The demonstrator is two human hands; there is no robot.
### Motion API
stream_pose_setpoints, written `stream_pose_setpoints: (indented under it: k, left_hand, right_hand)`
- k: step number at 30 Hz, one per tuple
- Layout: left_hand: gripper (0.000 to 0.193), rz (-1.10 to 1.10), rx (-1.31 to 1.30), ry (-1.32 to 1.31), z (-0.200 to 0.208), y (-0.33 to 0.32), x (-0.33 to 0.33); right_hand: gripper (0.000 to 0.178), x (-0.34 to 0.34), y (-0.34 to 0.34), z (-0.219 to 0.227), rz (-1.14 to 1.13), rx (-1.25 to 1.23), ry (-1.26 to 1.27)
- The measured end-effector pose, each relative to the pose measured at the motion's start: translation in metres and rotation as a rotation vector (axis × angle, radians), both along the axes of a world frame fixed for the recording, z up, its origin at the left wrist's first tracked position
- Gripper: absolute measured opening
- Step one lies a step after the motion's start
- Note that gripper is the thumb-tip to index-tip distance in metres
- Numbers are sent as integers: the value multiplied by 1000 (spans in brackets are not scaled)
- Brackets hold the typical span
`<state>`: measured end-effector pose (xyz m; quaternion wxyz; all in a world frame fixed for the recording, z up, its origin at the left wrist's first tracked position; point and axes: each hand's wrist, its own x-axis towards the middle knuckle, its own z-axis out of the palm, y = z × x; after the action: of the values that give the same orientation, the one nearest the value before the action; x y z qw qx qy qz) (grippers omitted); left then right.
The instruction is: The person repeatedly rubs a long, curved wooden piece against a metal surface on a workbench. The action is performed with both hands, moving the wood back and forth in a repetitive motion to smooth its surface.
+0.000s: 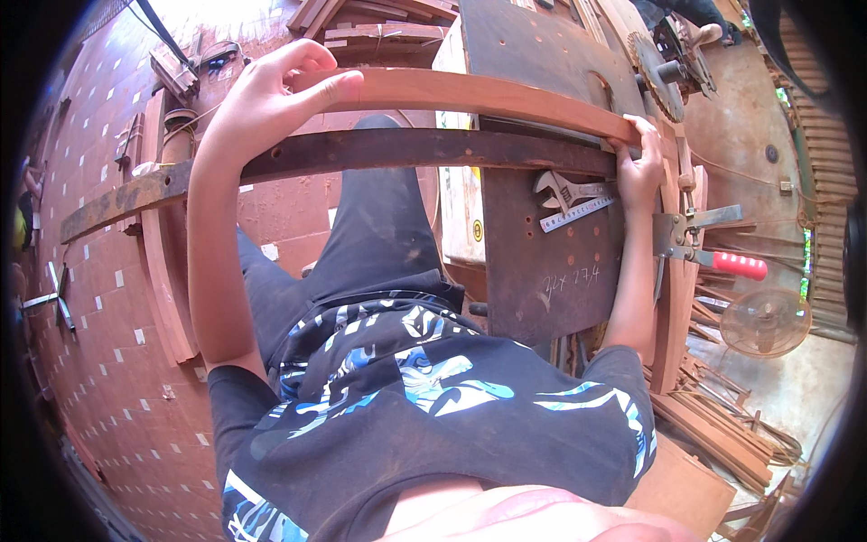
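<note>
A long reddish-brown wooden strip (479, 95) spans the space in front of me, from the left out over the dark metal worktable (573, 298). My left hand (287, 90) is closed round its left end, the thumb lying along the wood. At the other end, my right hand (639, 161) grips the strip, fingertips over its far edge. Nearer to me, a dark metal bar (388, 149) with holes runs roughly parallel. Its left end is rusty; its right end reaches my right hand. An adjustable wrench (567, 191) and a white measuring strip (578, 214) lie on the table beside that hand.
A toothed circular saw blade (656, 79) stands at the table's far right. A toggle clamp with a red handle (739, 265) sits on the right edge. Wood pieces (722, 443) are piled at the lower right, near a round fan (766, 322). More boards (384, 36) lie at the back.
</note>
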<state>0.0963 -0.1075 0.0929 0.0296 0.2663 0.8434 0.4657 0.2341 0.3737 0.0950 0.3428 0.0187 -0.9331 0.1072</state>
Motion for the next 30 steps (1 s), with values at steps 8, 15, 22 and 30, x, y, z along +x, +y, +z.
stream_pose_setpoints:
  k: [8,15,22,30]
  left_hand:
    - [41,-57,-131,-198,6,-2,2]
    - [45,-59,-2,-88,-2,-2,-1]
    - [65,4,12,-88,-7,-1,-3]
    - [66,7,48,-73,-11,2,-6]
  right_hand:
    - [35,3,-7,-1,-61,40,54]
    - [34,2,-11,-1,-87,57,70]
    - [37,0,-7,0,-58,-48,19]
    - [26,2,16,7,63,-237,-114]
